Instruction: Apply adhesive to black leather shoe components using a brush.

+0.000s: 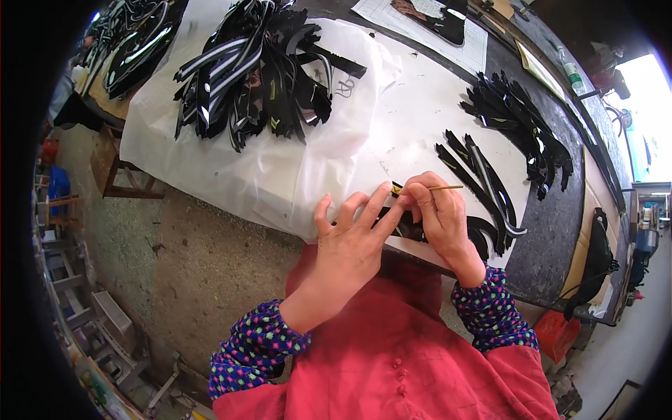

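Observation:
My left hand [350, 234] lies with its fingers spread over the table's near edge, its fingertips pressing on a glossy black curved piece [409, 227]. My right hand [442, 215] is closed in a pinch around a thin yellowish-brown stick [446, 187]. The stick's tip sits beside my left fingertips, by a small yellow mark on the black piece; the fingers hide part of both. Several slim black strips [483, 178] with pale edges lie just beyond my right hand. Another curved black piece [484, 234] rests by my right wrist.
A large heap of black strips [262, 77] lies on white plastic sheeting [231, 182]. At the far right is a smaller pile [525, 126]. A gridded white sheet [427, 31] sits at the back, and a red crate [556, 334] stands below the right edge.

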A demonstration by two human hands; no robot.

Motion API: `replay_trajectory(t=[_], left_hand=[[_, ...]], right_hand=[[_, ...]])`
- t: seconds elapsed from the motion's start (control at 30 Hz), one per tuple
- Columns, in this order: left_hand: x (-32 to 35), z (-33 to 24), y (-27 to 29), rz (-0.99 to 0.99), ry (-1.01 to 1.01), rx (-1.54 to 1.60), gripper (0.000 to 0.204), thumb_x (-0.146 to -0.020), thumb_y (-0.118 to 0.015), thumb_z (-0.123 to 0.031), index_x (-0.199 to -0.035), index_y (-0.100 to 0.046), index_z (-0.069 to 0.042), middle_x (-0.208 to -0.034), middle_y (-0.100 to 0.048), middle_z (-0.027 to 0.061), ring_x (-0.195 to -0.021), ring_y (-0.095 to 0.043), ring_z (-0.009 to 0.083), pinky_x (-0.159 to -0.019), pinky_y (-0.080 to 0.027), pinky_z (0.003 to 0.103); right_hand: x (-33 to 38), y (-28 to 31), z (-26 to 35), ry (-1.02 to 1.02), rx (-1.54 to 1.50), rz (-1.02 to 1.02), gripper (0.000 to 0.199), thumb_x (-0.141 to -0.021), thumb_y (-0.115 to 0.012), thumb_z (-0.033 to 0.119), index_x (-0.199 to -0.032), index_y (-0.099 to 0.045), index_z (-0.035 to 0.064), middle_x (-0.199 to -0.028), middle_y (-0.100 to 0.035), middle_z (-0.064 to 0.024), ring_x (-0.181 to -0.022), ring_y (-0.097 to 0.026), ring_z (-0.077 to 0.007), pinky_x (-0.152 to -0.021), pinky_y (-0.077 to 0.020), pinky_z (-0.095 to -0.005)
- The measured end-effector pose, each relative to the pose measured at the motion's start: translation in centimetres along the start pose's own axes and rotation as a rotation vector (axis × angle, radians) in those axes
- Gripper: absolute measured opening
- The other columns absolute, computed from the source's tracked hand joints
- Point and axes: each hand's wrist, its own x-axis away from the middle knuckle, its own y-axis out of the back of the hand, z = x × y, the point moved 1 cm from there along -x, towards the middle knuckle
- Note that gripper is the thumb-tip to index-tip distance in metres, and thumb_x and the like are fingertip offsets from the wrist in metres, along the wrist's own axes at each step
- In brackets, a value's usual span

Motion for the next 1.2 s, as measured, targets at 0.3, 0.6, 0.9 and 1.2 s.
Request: replay_trajectory(t=[0.3, 0.6, 0.9, 1.2], left_hand=[[0.1, 0.0, -0.1, -0.021, -0.010, 0.000, 0.058, -0.084, -0.061, -0.012, -0.139, -0.059, -0.028, -0.144, -0.051, -0.0061, -0.120, -0.047, 0.0158, -0.109, -0.024, 0.052], [-0.4, 0.4, 0.6, -0.005, 0.010, 0.104, 0.059, -0.084, -0.064, -0.006, -0.138, -0.062, -0.030, -0.142, -0.052, -0.0077, -0.119, -0.048, 0.0177, -0.109, -0.023, 0.047], [0.9, 0.0, 1.0, -0.078, -0.065, 0.180, 0.037, -0.088, -0.071, -0.012, -0.125, -0.069, -0.013, -0.123, -0.060, 0.0001, -0.112, -0.054, 0.0187, -0.109, -0.024, 0.045], [-0.9, -1.1, 1.9, -0.089, 0.113, 0.318, 0.025, -0.087, -0.074, -0.017, -0.110, -0.067, -0.013, -0.108, -0.059, -0.0002, -0.105, -0.054, 0.0192, -0.101, -0.029, 0.043]], right_hand=[[0.1, 0.1, -0.3, -0.054, -0.002, 0.007, 0.010, -0.101, -0.056, 0.005, -0.098, -0.064, -0.0012, -0.089, -0.066, -0.0126, -0.065, -0.063, -0.0254, -0.062, -0.0512, -0.0352], [0.9, 1.3, 1.0, 0.190, 0.300, -0.036, 0.019, -0.085, -0.070, -0.002, -0.102, -0.064, 0.0022, -0.099, -0.065, -0.0123, -0.089, -0.061, -0.0319, -0.076, -0.0504, -0.0402], [1.0, 2.5, -0.9, 0.193, 0.591, -0.163, 0.025, -0.082, -0.056, -0.008, -0.105, -0.061, 0.0003, -0.103, -0.062, -0.0154, -0.094, -0.060, -0.0342, -0.084, -0.0500, -0.0426], [2.7, 4.4, 0.4, 0.066, 0.248, -0.176, 0.023, -0.087, -0.057, -0.017, -0.105, -0.057, -0.0012, -0.098, -0.057, -0.0166, -0.081, -0.064, -0.0293, -0.070, -0.0534, -0.0352]])
